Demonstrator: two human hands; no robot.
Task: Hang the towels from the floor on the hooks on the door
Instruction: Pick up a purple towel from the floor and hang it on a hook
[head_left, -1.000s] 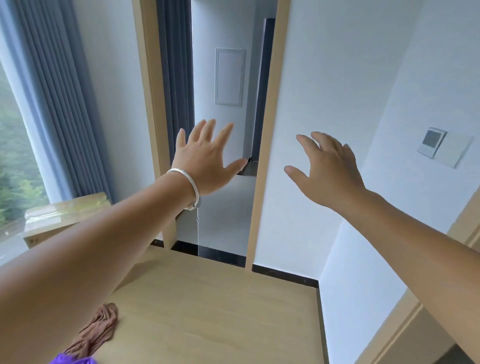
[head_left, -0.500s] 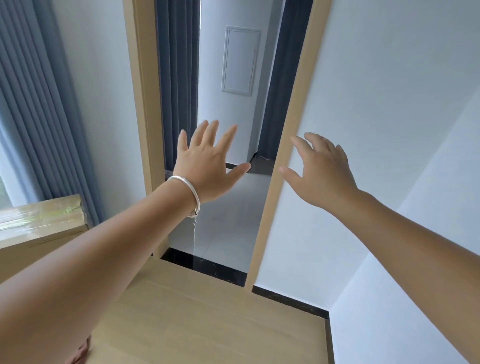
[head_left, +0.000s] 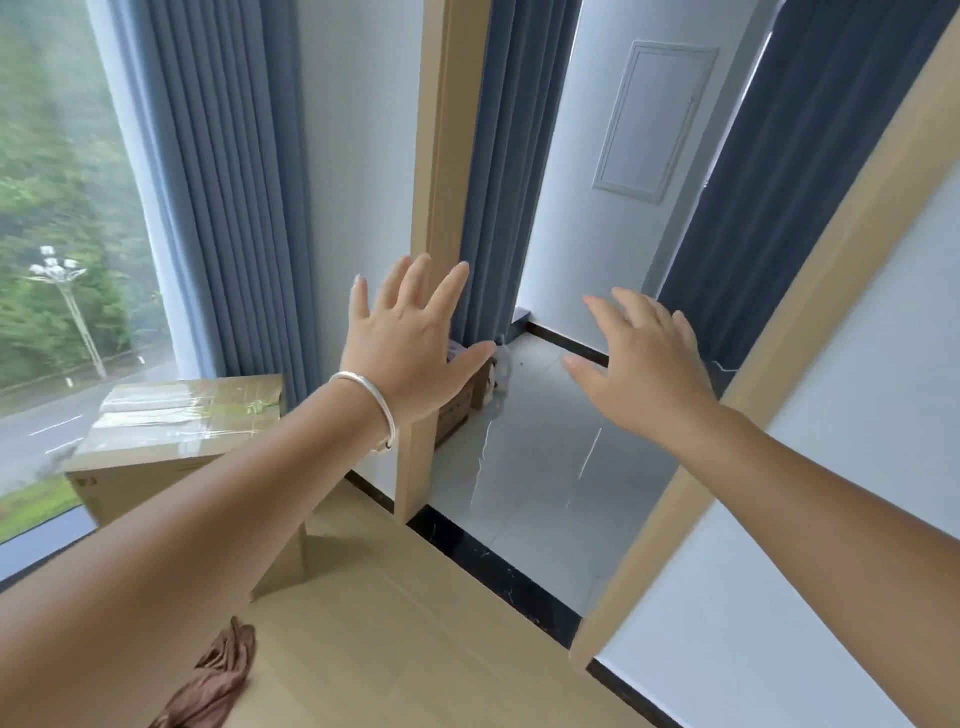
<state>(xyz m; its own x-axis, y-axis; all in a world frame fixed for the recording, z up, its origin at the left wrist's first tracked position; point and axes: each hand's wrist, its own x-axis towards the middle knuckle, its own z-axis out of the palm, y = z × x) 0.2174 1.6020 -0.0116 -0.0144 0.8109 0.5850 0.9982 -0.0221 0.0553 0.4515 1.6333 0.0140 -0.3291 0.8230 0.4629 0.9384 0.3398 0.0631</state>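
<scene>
A crumpled brown towel (head_left: 213, 680) lies on the wooden floor at the bottom left, partly hidden under my left forearm. My left hand (head_left: 410, 343), with a silver bracelet on the wrist, is stretched forward with fingers spread and holds nothing. My right hand (head_left: 644, 364) is also stretched forward, open and empty, in front of the doorway. Both hands are far above the towel. No door and no hooks are in view.
A taped cardboard box (head_left: 171, 441) stands at the left beside grey-blue curtains (head_left: 234, 182) and a large window. A wooden door frame (head_left: 441, 208) borders an opening onto a tiled floor (head_left: 550, 467). A white wall (head_left: 831, 519) fills the right.
My view has swung left and down: the window, the box and the brown towel have come into sight. Both hands stay open and raised in front of me.
</scene>
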